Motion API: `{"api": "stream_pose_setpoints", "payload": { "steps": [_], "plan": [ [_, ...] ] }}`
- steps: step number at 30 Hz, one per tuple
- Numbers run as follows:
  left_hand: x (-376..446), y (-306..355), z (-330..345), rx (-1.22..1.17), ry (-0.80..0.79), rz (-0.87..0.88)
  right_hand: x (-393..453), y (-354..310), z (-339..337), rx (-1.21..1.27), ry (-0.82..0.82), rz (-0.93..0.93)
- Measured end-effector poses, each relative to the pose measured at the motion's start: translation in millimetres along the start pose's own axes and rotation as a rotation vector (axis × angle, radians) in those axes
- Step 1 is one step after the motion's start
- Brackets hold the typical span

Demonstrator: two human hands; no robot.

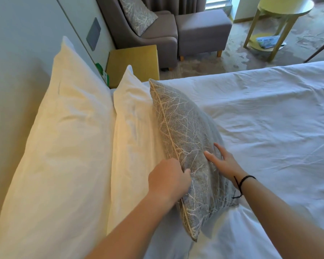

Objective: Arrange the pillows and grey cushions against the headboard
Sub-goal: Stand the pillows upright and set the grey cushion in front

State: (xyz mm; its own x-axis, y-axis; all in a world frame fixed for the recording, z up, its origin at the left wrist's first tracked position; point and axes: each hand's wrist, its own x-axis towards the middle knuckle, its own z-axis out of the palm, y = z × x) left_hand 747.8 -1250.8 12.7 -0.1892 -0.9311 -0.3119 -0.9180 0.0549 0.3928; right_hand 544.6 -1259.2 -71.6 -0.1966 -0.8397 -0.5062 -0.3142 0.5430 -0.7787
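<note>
A large white pillow (60,139) leans upright against the headboard (11,86) on the left. In front of it stands a second white pillow (133,128). A grey cushion (185,124) with a pale branch pattern stands on edge against that second pillow. My left hand (168,178) pinches the cushion's top seam near its close end. My right hand (223,161) lies flat with fingers spread on the cushion's front face, a black cord around its wrist.
The white duvet (269,128) covers the bed to the right. A wooden bedside table (135,62) stands beyond the pillows. Further back are a grey armchair (157,30) holding another patterned grey cushion (137,14), a grey footstool (202,28) and a round yellow-green table (282,8).
</note>
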Motion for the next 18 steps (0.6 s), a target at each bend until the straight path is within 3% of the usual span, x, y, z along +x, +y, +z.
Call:
{"api": "stream_pose_setpoints", "payload": {
  "steps": [2,5,13,18],
  "plan": [
    [-5,-14,-6,-0.072,0.03,0.035,7,10,8,-0.004,-0.07,0.08],
    [-18,-40,-27,-0.17,0.078,0.035,7,13,40,-0.045,-0.106,0.038],
    [-37,-72,-92,-0.159,0.339,0.102,1,-47,120,0.085,-0.197,0.004],
    [-18,-65,-68,0.04,0.17,-0.01,6,-41,101,0.112,-0.219,0.104]
  ]
}}
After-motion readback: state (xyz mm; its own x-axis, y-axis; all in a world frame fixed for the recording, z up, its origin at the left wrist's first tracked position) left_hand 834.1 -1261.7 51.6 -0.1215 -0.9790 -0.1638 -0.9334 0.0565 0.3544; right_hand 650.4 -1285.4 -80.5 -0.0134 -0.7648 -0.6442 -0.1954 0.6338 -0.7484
